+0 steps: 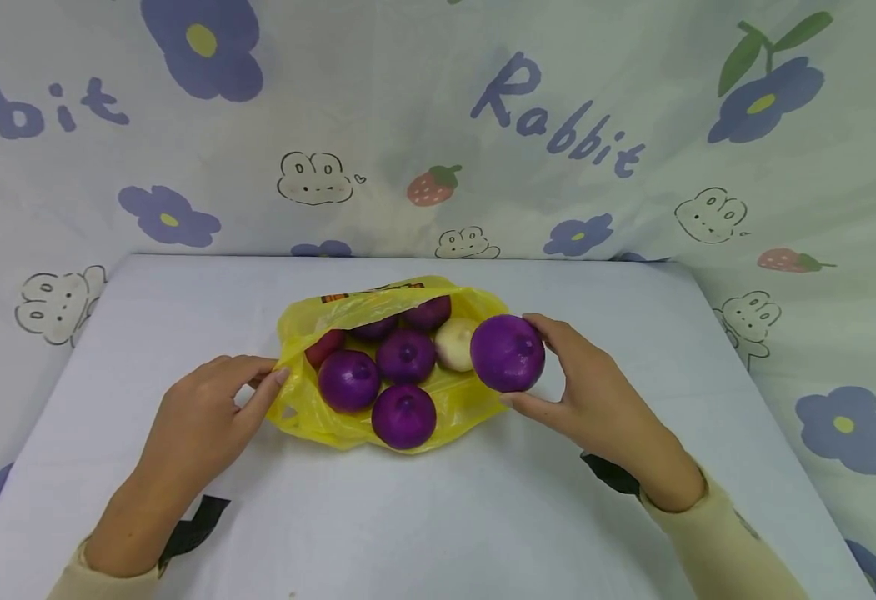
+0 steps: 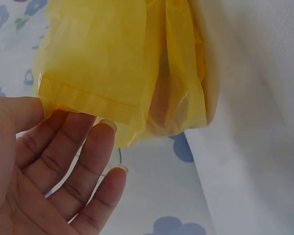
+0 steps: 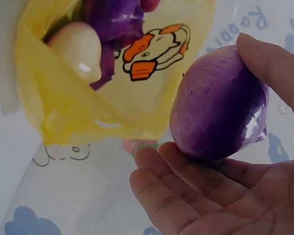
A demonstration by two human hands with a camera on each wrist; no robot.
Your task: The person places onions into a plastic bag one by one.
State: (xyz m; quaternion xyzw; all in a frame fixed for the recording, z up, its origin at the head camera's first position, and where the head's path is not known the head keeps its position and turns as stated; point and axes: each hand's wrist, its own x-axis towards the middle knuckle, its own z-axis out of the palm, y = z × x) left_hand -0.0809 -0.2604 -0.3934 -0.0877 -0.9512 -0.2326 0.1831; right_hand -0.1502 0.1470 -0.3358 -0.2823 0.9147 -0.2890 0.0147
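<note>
Six or so onions lie in the yellow bag in the head view: about five purple ones and a pale onion, with something red tucked at the left inside; the bag sits open-mouthed at the middle of the tabletop, nearer the far edge. One more purple onion is outside it, held just at the bag's right rim, touching or nearly touching the plastic. My reading is that the work is partly along, with most onions in the bag and this one at its mouth; whether it is going in or coming out I cannot tell. The left hand pinches the bag's left edge between thumb and fingertips, keeping the mouth spread. The right hand cups the onion with thumb on the near side and fingers curled round the far side. In the left wrist view the yellow bag's folded hem lies against the thumb, and the other fingers are loosely extended beneath it, only lightly touching. In the right wrist view the purple onion rests on half-open, curved fingers, thumb pressed on top, a loose cradle rather than a tight squeeze; behind it the bag shows an orange print and the pale onion inside.
</note>
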